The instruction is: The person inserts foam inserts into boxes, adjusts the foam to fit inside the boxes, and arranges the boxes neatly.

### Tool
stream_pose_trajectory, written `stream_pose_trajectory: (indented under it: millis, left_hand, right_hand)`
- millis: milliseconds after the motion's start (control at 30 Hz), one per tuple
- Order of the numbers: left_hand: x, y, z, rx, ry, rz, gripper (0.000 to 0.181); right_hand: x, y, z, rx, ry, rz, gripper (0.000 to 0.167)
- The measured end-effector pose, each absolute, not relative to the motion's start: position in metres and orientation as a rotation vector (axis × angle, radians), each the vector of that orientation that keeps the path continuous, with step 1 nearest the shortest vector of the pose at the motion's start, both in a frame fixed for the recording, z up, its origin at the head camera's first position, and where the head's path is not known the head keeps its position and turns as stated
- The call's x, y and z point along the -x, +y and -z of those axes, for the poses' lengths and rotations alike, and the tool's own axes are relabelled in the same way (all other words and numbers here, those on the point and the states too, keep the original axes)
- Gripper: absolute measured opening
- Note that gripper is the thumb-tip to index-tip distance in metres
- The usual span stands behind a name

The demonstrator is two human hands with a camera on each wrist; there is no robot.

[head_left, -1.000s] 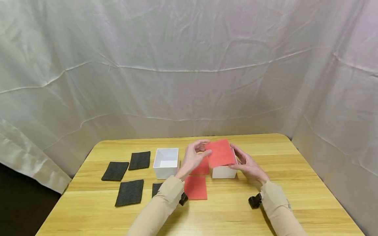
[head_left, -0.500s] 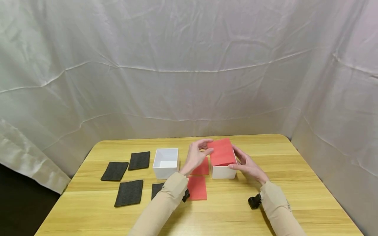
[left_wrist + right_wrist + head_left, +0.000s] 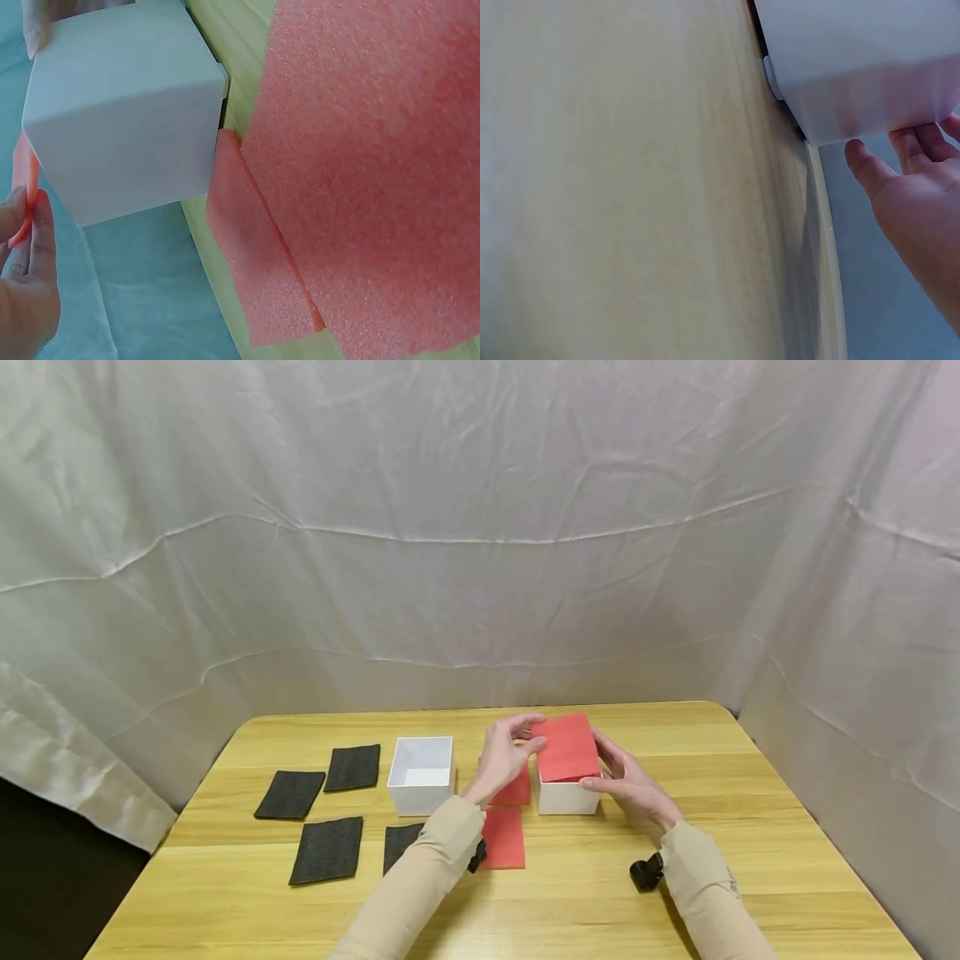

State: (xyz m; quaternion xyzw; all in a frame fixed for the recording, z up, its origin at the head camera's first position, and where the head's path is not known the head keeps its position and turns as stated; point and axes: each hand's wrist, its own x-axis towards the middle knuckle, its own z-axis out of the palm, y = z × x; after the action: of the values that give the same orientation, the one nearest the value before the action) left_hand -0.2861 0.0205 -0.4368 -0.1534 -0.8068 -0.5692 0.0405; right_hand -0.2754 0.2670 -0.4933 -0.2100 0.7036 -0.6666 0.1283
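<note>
- My left grip point(image 3: 501, 758) pinches the left edge of a red foam square point(image 3: 567, 747), thumb on one side and fingers on the other.
- That square spans the mouth of the right white box point(image 3: 568, 799), its near edge along the front rim; I cannot tell how far any of it sits inside.
- My right grip point(image 3: 628, 781) holds the right side of this box, thumb at the near corner and fingers farther back; I cannot tell whether the thumb also touches the foam.
- Just left of the box, a second red square point(image 3: 516, 789) lies flat, partly hidden by my left grip.
- Nearer me, a third red square point(image 3: 505, 839) lies flat on the tabletop point(image 3: 555, 910).
- The left white box point(image 3: 420, 799) stands upright with its open top facing up, apart from the right one.
- Left of it are a far black square point(image 3: 352, 768), an outer black square point(image 3: 290, 795) and a near black square point(image 3: 326, 852); another black square point(image 3: 401, 845) is partly covered by my left sleeve point(image 3: 420, 877).
- A pale curtain point(image 3: 480, 602) hangs behind everything.
</note>
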Motion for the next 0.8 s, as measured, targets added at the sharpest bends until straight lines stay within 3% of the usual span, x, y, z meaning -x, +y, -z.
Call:
stream_pose_trajectory:
  millis: [800]
  left_hand:
    - [0.2942, 0.0244, 0.4295, 0.831, -2.733, 1.3, 0.033]
  right_hand:
    - [0.2746, 0.2693, 0.4922, 0.596, 1.999, 1.95, 0.099]
